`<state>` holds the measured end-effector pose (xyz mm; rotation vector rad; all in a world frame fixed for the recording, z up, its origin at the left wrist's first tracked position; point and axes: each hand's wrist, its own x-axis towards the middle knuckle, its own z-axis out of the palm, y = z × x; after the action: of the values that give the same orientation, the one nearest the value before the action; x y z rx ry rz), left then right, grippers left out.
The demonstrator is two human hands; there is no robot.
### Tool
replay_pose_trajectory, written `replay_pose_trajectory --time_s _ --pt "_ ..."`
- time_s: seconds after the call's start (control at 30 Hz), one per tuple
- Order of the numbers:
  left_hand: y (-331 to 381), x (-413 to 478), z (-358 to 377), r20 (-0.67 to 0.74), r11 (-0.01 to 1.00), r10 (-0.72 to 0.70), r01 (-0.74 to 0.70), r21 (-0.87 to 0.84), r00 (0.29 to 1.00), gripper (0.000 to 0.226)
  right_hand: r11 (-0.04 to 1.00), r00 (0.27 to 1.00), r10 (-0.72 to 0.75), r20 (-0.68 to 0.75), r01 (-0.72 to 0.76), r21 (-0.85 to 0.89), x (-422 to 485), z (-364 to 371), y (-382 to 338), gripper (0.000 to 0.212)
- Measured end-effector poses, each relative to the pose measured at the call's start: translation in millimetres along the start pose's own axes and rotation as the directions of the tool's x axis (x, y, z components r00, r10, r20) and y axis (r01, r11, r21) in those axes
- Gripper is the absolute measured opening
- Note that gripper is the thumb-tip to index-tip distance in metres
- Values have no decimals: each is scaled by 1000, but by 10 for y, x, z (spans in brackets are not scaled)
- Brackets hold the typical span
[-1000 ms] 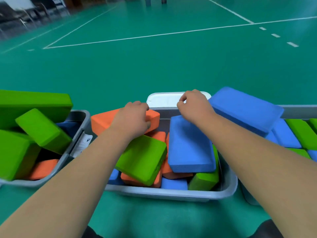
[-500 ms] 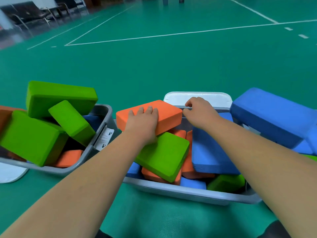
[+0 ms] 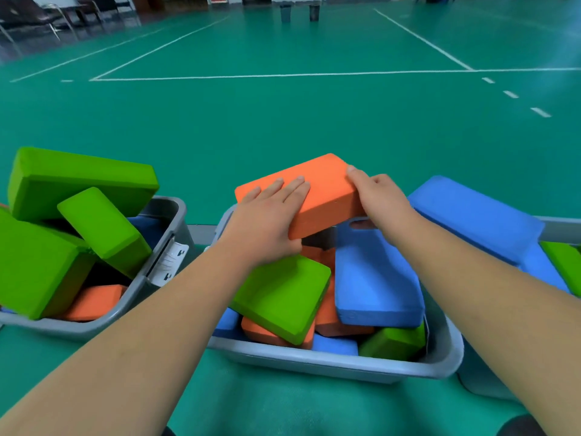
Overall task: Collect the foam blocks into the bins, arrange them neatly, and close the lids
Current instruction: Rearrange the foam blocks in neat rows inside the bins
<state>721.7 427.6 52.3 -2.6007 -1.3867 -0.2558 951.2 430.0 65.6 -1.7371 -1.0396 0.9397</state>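
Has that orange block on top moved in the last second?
Yes. The orange block has risen and shifted right over the far rim of the grey bin, held by left hand and right hand.

Sports hall backdrop
I see a green floor (image 3: 283,127) marked with white lines (image 3: 283,75), chairs (image 3: 59,14) along the far left edge, and two dark cans (image 3: 285,12) standing side by side at the far end.

Bare forearms (image 3: 141,325), left hand (image 3: 264,221), right hand (image 3: 380,196); dark garment (image 3: 518,426) at the bottom edge.
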Motion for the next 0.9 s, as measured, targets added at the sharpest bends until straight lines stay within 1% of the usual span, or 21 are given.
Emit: replay_pose_trajectory --time_s 0.07,0.13,0.2,0.3,0.37,0.4,0.5,0.53,0.6,0.67,0.73,0.83,0.9 --pt "122 73 -7 -26 999 45 -45 -4 999 109 997 999 39 -27 -37 67 -12 -136 -10 46" --pt "219 136 8 -42 998 64 -65 -24 997 107 997 998 38 -56 -34 71 -22 -237 -8 34" --pt "324 210 38 -65 996 77 -80 -47 995 105 999 996 17 -84 -13 53 -46 -377 4 29" --pt "460 331 94 -87 991 106 -112 -69 991 107 1000 992 18 -123 -16 11 -89 -593 50 35" --pt "548 412 132 -111 990 116 -124 -74 987 108 999 988 34 -151 -33 6 -98 -751 89 44" --pt "593 451 151 -128 990 109 -120 -78 986 107 999 987 41 -158 -38 20 -98 -829 102 45" --pt "763 556 194 -197 993 50 -70 -98 979 102 989 980 98 -171 -77 127 -83 -1072 152 33" --pt "824 594 209 -217 992 26 -51 -112 976 100 986 973 112 -199 -85 141 -64 -1160 177 34" --pt "948 668 238 -238 989 -12 -23 -147 971 96 989 948 124 -294 -95 111 -13 -1339 233 46" --pt "1062 733 284 -227 985 -8 -31 -169 974 94 990 921 132 -366 -107 86 17 -1522 295 49" --pt "1165 772 346 -194 982 25 -61 -178 981 93 987 889 157 -430 -127 96 59 -1687 371 55" --pt "1320 775 419 -92 971 49 -69 -227 995 97 974 852 217 -477 -156 165 168 -1912 543 63" --pt "1419 762 454 -11 962 87 -87 -259 996 101 963 825 253 -505 -163 216 135 -1987 557 62"
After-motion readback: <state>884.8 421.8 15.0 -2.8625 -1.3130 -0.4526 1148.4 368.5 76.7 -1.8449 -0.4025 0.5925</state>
